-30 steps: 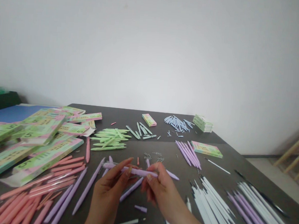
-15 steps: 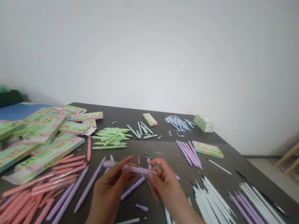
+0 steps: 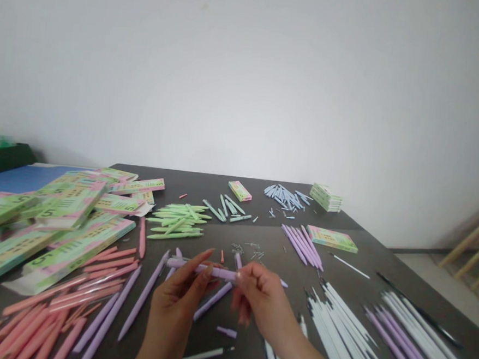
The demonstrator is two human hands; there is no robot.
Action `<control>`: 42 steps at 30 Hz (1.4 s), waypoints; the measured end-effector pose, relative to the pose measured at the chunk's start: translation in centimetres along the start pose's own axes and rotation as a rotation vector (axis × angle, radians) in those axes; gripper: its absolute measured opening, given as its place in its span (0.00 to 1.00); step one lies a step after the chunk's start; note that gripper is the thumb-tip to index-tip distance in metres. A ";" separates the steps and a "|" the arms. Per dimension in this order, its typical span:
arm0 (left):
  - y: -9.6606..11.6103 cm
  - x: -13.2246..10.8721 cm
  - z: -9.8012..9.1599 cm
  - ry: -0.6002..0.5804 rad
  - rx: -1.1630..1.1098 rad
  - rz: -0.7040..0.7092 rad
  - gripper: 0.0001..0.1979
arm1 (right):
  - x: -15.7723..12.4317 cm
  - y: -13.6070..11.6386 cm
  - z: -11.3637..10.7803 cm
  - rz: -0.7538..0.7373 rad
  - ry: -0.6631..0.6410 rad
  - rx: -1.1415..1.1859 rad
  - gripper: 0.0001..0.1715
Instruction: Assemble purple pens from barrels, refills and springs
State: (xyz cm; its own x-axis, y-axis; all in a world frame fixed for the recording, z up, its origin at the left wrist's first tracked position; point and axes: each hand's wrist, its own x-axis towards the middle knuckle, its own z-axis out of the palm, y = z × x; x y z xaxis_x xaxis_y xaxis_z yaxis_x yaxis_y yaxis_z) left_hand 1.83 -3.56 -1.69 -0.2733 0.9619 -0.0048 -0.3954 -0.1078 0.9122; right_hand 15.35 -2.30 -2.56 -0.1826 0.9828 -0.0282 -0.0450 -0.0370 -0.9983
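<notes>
A white wall [image 3: 246, 81] fills the far half of the view. Below it a dark table [image 3: 365, 265] runs from near to far.

On the left of the table lies a loose pile of green-and-pink boxes [image 3: 56, 216]. In front of the pile, at the near left, pink pens [image 3: 50, 308] are heaped, with a few purple ones beside them. At the near right, white refills [image 3: 344, 329] lie fanned out, and long purple barrels [image 3: 408, 344] lie to the right of them.

Farther back at the middle is a cluster of green pens [image 3: 177, 219]. A purple row [image 3: 303, 244] lies to its right, just beside a flat box [image 3: 331, 238]. At the far edge are blue pens [image 3: 283, 196] and a box stack [image 3: 325, 197].

At the near middle, the left hand [image 3: 173, 300] and the right hand [image 3: 261, 301] are raised just above the table. Together they hold a purple pen [image 3: 200, 268] level between them. The left hand's thumb and fingers are closed around the pen's middle. The right hand's fingertips pinch its right end.

A purple cap [image 3: 226, 331] lies on the table near and between the hands. Small metal springs [image 3: 249, 249] are scattered just beyond them.
</notes>
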 end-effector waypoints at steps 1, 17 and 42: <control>0.0 -0.1 0.1 -0.008 -0.003 -0.002 0.16 | 0.0 0.0 0.0 0.017 -0.012 -0.040 0.30; 0.5 0.3 -0.4 -0.065 -0.002 -0.040 0.16 | -0.5 -0.6 -0.3 -0.085 0.052 -0.167 0.12; 2.5 2.5 -1.9 -0.504 -0.481 -0.556 0.22 | -1.3 1.4 2.0 0.381 -0.493 0.289 0.30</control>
State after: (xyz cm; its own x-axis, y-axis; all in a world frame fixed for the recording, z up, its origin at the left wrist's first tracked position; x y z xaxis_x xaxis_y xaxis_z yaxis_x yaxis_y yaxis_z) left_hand -1.48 -1.93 -0.20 0.4408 0.8906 -0.1116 -0.7122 0.4227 0.5604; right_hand 13.54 -4.04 -3.79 -0.6605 0.6969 -0.2795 -0.1369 -0.4778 -0.8677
